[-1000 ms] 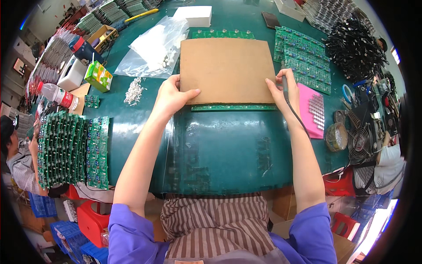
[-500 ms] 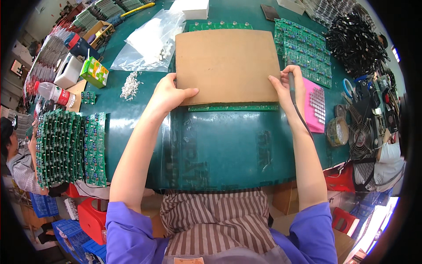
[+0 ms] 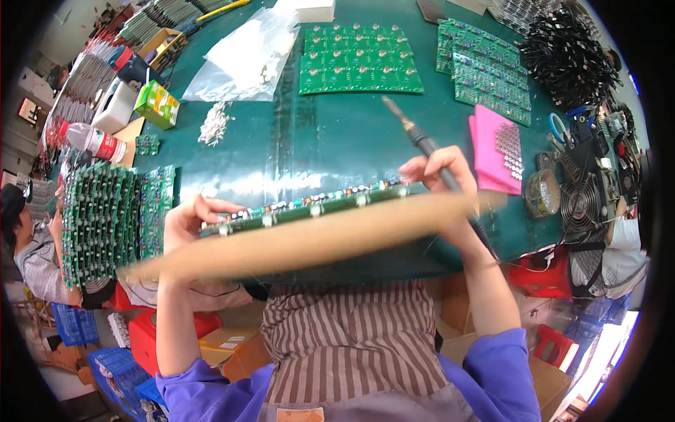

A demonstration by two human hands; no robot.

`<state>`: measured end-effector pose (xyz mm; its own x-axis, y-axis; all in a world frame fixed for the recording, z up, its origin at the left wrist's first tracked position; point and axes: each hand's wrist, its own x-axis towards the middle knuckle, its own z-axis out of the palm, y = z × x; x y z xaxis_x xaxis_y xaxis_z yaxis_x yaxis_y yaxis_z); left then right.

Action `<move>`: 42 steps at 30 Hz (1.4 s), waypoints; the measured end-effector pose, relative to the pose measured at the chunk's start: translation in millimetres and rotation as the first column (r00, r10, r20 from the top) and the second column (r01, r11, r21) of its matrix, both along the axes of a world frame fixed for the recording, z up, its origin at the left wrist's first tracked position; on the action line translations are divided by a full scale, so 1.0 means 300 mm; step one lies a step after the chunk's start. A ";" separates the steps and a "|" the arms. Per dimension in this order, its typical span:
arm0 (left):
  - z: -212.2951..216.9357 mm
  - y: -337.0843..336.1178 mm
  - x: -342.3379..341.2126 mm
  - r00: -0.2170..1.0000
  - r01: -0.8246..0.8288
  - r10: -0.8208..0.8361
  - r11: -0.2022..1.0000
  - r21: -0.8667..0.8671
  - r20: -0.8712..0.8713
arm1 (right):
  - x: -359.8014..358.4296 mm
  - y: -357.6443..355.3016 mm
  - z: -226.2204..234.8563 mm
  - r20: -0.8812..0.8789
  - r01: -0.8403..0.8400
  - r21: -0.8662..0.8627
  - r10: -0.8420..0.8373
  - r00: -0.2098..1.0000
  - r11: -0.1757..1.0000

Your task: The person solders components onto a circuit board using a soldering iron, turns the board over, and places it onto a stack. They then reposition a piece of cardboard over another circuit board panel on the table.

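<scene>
Both my hands hold up a brown cardboard sheet (image 3: 316, 235) with a green circuit board panel (image 3: 309, 205) lying against its far side, tilted on edge above the table's near edge. My left hand (image 3: 184, 224) grips the left end of the pair. My right hand (image 3: 443, 176) grips the right end and also carries a black soldering iron (image 3: 420, 139) whose tip points up and away. The sheet is motion-blurred. Another green circuit board panel (image 3: 358, 60) lies flat on the green table mat (image 3: 316, 148) farther out.
More green boards (image 3: 485, 67) lie at the far right beside a heap of black parts (image 3: 569, 49). A pink foam block (image 3: 496, 148), a small fan (image 3: 580, 204), a clear bag (image 3: 242, 53), and stacked boards (image 3: 105, 211) at left surround the work spot. Another person (image 3: 28, 239) sits at left.
The cardboard and the board under it were lying flat on the table; I have lifted them toward me and tipped them on edge, uncovering a second panel that lay beyond.
</scene>
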<state>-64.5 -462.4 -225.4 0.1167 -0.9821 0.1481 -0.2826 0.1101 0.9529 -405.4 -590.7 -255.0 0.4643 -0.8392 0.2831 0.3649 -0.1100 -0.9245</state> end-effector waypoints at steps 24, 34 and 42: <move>-0.114 0.275 -0.201 0.143 0.615 0.206 0.748 -0.250 0.968 | -0.102 0.031 0.076 -0.846 -0.732 -0.512 -0.117 0.520 0.450; -0.147 0.182 -0.764 -0.089 0.552 0.381 0.788 -0.273 0.920 | -0.013 -0.139 0.016 -0.747 -0.533 -0.632 -0.258 0.613 0.562; -0.019 0.163 -0.692 0.026 0.550 0.057 0.833 -0.062 0.998 | -0.013 -0.127 0.014 -0.750 -0.514 -0.616 -0.245 0.614 0.597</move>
